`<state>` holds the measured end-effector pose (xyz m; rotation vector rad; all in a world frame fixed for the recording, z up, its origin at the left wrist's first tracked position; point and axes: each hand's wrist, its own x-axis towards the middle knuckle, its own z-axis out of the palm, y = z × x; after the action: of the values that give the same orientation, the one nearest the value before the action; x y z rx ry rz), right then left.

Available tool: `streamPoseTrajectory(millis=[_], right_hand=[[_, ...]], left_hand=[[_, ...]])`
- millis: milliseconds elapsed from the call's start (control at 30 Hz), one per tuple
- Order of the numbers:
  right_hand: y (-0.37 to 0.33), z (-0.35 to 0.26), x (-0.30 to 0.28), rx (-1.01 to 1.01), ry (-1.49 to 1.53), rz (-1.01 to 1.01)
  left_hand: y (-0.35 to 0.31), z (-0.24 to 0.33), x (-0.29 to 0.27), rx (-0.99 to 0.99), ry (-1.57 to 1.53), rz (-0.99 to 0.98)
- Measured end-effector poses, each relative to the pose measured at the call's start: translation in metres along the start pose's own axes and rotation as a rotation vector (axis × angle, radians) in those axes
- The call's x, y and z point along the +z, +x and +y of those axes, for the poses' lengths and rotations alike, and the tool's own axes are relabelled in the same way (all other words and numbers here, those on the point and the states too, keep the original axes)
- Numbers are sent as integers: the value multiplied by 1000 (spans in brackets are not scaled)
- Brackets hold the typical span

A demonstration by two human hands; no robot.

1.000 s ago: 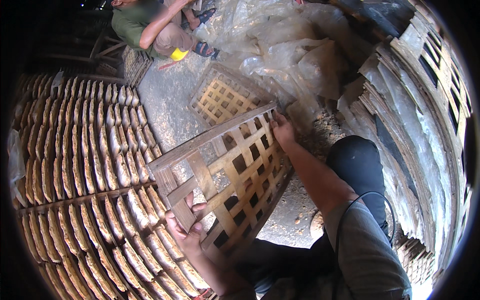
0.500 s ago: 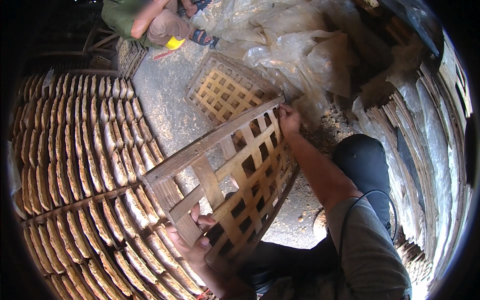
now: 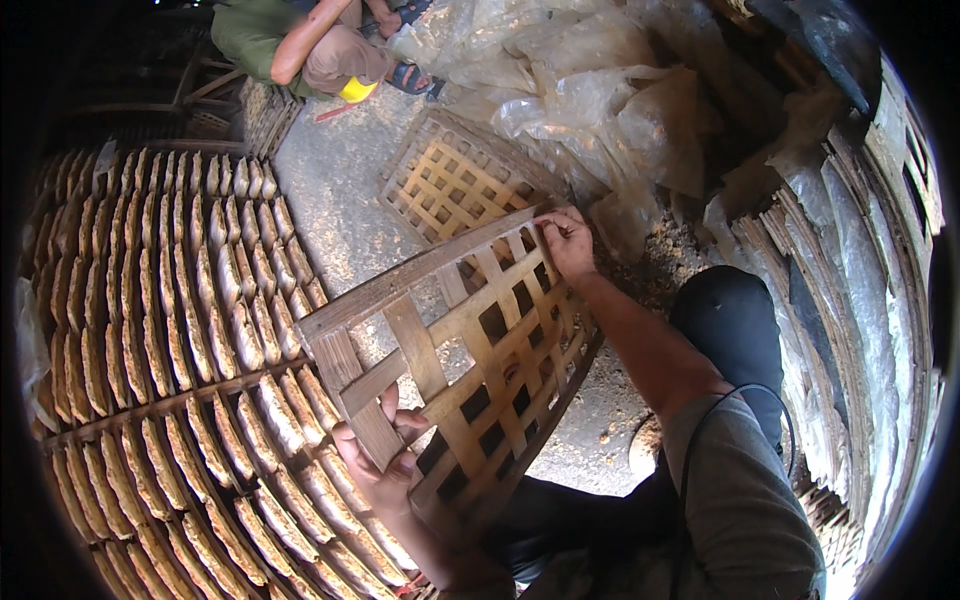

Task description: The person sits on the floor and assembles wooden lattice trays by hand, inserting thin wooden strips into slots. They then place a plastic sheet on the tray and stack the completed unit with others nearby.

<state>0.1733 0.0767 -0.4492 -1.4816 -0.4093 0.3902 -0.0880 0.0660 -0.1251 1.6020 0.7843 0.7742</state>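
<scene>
Holding a woven bamboo tray (image 3: 470,350) tilted up off the ground in the head view, we clamp our left hand (image 3: 375,470) on its near corner, thumb over a slat, while our right hand (image 3: 568,240) pinches the far edge of the frame. The tray hangs between the rows of drying cakes (image 3: 170,330) at our left and a second tray (image 3: 455,185) lying flat just beyond it. We judge this a carrying step; the next move calls for keeping both grips firm and swinging it clear of the cakes.
</scene>
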Motion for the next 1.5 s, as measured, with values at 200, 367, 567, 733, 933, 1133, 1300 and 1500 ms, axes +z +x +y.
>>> streamPoseTrajectory(millis=[200, 367, 567, 733, 933, 1133, 1300, 1500], right_hand=[[2, -25, 10, 24, 162, -154], [6, -38, 4, 533, 474, -286], [-3, -49, 7, 558, 91, -120], [4, -54, 5, 608, 76, -146], [7, -79, 17, 886, 575, -103], [8, -86, 19, 975, 532, -40], [3, -24, 30, 678, 61, 46], [8, -1, 13, 603, -224, 290]], left_hand=[[11, 7, 4, 35, 3, -42], [15, 8, 7, 13, -47, -62], [18, 7, 3, 42, -50, -114], [19, 6, 8, 32, -60, -102], [21, 6, 8, 20, -17, -91], [17, 4, 2, -11, -24, -66], [23, 8, 7, -27, -34, -60], [23, 10, 10, -15, -2, -62]])
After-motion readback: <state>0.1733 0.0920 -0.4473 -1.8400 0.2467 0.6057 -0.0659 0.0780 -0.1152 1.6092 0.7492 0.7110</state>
